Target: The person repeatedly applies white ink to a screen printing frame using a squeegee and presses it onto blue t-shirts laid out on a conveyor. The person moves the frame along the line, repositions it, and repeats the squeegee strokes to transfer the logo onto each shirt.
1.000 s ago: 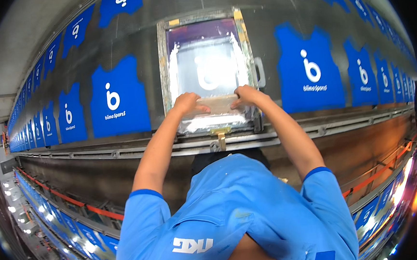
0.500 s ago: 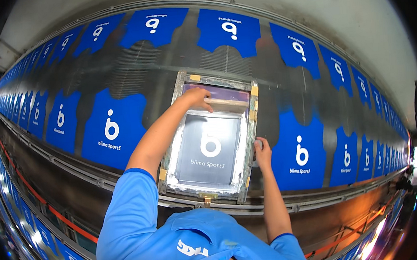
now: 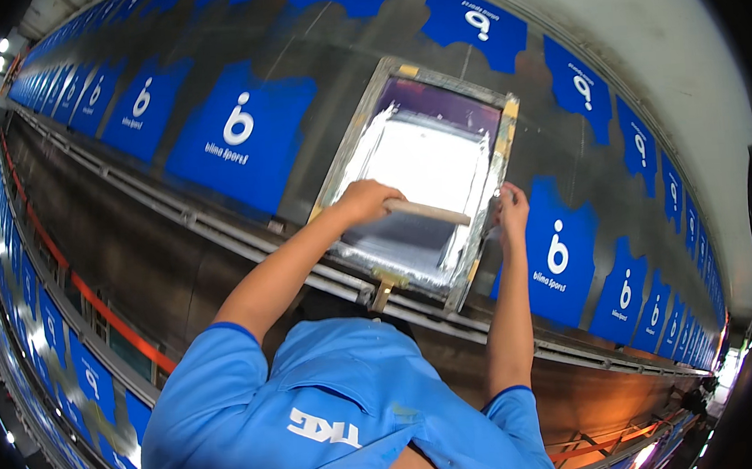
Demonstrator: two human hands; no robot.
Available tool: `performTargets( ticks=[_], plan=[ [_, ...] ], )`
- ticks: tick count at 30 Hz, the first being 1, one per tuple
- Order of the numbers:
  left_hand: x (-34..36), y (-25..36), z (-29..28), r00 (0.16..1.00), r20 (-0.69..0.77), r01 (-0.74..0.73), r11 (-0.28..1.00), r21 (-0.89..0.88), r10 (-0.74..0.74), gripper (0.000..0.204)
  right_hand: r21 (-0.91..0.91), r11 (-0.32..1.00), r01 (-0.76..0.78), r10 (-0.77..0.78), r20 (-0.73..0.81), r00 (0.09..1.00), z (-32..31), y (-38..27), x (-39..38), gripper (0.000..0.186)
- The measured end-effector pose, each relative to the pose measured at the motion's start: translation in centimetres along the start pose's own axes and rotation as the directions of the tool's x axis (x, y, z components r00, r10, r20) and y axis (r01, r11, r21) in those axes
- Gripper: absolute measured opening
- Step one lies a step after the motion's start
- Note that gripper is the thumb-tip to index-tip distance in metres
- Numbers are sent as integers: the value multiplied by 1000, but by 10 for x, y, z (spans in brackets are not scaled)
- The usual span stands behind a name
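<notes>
Fingers around wooden squeegee

A long grey printing table runs across the view, with metal rails along its near edge. Blue shirt pieces lie flat in rows on it, and a framed printing screen rests among them.

Left hand now gripping squeegee inside screen frame, mid-screen.
</notes>
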State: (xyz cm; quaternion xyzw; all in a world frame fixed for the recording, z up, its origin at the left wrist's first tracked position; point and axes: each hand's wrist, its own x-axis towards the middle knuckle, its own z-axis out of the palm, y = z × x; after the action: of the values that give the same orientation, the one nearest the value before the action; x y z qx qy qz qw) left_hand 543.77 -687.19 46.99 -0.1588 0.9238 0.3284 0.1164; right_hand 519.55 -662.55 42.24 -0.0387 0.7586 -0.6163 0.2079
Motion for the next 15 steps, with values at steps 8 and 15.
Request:
performTargets(
  ticks=[8, 15],
  plan=[
    [-127, -36, 57, 930, -240, -288, 958, -5, 279, 48, -225, 926, 302, -357, -269, 895, 36, -3, 5, 20],
    [-168, -200, -79, 990, -140, 24, 978, 209, 5, 28, -119, 948, 294, -315, -238, 919, 249, 14, -52, 20]
  ],
)
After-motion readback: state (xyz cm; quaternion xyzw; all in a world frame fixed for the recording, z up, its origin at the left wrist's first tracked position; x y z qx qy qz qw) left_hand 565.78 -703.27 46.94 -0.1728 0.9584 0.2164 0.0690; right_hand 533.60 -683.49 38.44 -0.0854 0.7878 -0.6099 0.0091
